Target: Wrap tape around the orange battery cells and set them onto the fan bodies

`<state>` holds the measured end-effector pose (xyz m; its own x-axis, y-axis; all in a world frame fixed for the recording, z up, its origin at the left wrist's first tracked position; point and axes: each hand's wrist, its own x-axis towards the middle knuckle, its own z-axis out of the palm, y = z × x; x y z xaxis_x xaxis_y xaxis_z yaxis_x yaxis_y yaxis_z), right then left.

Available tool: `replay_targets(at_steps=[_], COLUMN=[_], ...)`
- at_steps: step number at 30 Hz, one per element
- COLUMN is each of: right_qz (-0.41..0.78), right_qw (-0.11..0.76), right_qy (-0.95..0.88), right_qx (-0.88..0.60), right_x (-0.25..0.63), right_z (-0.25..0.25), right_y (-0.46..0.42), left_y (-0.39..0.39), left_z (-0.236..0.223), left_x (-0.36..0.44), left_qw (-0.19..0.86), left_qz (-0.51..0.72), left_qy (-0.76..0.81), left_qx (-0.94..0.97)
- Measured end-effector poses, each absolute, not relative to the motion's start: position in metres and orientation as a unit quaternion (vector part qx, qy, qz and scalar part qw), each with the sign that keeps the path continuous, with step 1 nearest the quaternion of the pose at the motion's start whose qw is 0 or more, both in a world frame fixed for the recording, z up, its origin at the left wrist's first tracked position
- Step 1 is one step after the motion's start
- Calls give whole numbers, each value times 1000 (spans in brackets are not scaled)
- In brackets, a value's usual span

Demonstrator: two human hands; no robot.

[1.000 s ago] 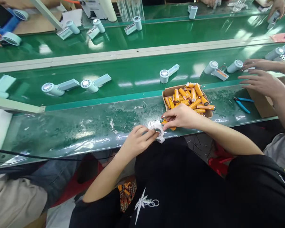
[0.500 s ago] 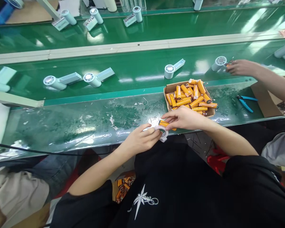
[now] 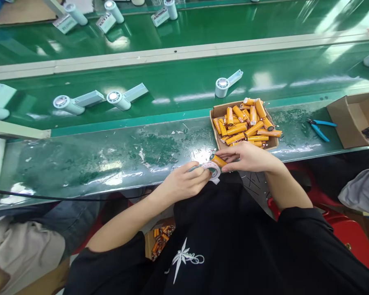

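Observation:
My left hand (image 3: 189, 180) is closed on a roll of white tape (image 3: 214, 169) over the bench's front edge. In my right hand (image 3: 246, 157) is an orange cylindrical battery (image 3: 218, 160), pinched between thumb and fingers. The battery lies against the upper side of the tape roll, one end toward my left fingers. Just beyond my right hand stands a shallow cardboard box (image 3: 213, 130) heaped with orange batteries (image 3: 237, 129), several with short wires and some with white ends.
Blue-handled cutters (image 3: 320, 130) lie right of the box, beside a larger cardboard box (image 3: 344, 123) with small dark parts. Light-blue handheld fan bodies (image 3: 222, 87) sit on the green belt (image 3: 178, 86). A black cable (image 3: 80, 198) crosses at left. Another person's sleeve (image 3: 361, 190) shows at right.
My right hand has turned the battery and tilted it against the tape roll. The co-worker's hand at the right and the fan body by it have left the view.

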<state>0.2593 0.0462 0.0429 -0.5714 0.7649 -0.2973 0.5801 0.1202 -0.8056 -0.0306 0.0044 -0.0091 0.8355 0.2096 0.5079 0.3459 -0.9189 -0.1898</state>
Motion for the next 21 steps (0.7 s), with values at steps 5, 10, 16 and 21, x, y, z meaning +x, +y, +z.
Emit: replay_targets(at_steps=[5,10,16,21], right_qz=[443,572,495,518], right_qw=[82,254,601,586], right_qy=[-776,-628,-406,-395], right_qx=[-441,-463,-479,-481], right_x=[260,260,219,219], right_z=[36,18,-7,4], right_y=[48,39,4,-1], left_y=[6,3,-1,-14], left_z=[-2,1,0,2], left_x=[-27,-20,-10,19], left_qw=[95,118,90,105], left_qz=[-237,-246,-316,-373], left_qy=[-112,-121,-255,-279], left_qx=[-960,-954,-909,-879])
